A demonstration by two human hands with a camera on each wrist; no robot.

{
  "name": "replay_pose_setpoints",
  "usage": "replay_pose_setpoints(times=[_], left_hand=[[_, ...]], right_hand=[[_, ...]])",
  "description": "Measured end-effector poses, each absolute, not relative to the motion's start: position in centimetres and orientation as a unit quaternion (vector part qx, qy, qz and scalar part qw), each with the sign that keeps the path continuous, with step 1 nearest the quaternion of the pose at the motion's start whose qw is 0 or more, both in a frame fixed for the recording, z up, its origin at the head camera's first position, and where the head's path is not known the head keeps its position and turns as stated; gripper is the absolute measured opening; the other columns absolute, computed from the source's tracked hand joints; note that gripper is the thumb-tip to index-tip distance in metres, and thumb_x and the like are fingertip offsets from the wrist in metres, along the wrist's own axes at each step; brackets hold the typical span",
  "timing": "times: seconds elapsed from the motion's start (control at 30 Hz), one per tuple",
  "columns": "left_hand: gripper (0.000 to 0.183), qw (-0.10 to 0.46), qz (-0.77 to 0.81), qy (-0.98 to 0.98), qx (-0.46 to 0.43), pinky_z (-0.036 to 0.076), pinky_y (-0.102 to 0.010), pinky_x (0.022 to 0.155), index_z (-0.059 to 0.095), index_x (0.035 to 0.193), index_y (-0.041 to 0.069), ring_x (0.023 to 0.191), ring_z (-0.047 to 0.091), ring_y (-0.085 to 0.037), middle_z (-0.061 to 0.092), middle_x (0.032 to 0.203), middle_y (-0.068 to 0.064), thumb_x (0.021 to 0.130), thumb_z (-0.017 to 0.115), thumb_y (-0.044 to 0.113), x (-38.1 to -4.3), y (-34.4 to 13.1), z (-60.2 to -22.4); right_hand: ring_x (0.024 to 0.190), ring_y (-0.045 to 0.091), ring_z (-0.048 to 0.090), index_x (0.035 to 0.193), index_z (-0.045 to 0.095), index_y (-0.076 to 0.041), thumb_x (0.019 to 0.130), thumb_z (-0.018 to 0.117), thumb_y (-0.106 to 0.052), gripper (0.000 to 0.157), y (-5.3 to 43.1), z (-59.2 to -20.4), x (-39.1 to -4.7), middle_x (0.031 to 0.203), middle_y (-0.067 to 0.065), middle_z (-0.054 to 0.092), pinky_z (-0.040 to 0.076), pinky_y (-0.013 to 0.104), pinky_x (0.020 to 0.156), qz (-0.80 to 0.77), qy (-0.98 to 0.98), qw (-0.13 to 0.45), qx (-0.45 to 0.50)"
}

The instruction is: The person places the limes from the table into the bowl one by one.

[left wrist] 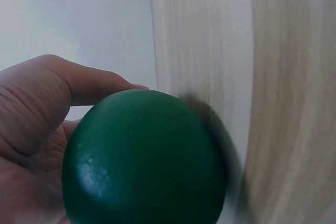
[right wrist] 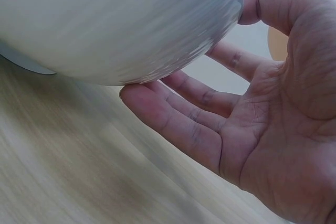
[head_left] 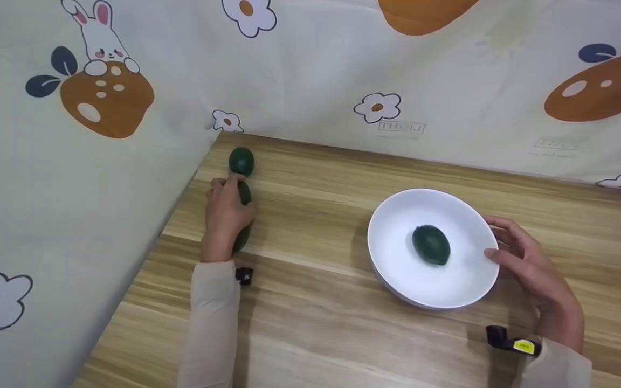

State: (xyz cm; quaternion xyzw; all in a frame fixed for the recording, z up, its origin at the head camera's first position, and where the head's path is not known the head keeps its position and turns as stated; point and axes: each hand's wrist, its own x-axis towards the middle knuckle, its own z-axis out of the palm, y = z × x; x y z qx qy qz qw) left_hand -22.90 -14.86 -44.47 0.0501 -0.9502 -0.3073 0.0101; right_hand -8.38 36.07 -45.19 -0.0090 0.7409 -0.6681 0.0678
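My left hand [head_left: 227, 211] is at a row of dark green limes near the table's left edge. Its thumb and fingers are curled about the middle lime [head_left: 244, 192], partly hidden by the hand. Just beyond the fingertips lies the far lime [head_left: 241, 161], and the near lime [head_left: 242, 240] is beside the wrist. A smooth green lime [left wrist: 144, 161] fills the front of the left wrist view. With thumb on the rim and fingers beneath the side, my right hand [head_left: 531, 264] holds a white bowl [head_left: 397, 275]. One green lime [head_left: 431, 245] lies inside the bowl.
The wood-grain table [head_left: 310, 323] meets a pale printed cloth [head_left: 310, 70] at the back and left. Small black devices sit at both wrists, the left device [head_left: 244, 276] near the near lime and the right device [head_left: 510, 340] below the bowl.
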Motion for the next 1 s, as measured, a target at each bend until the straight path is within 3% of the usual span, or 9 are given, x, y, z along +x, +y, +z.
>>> replay_pose_setpoints(times=[1.0], left_hand=[[0.064, 0.017, -0.334, -0.941, 0.046, 0.045, -0.065, 0.102, 0.046, 0.146, 0.016, 0.129, 0.048, -0.044, 0.039, 0.147, -0.028, 0.087, 0.072, 0.018, -23.0, -14.5, -43.0]], right_hand=[[0.105, 0.007, 0.07, 0.143, 0.047, -0.013, 0.097, 0.058, -0.006, 0.048, 36.1, -45.1, -8.3, 0.125, -0.011, 0.067, 0.061, 0.028, 0.079, -0.662, 0.746, 0.072, 0.003]])
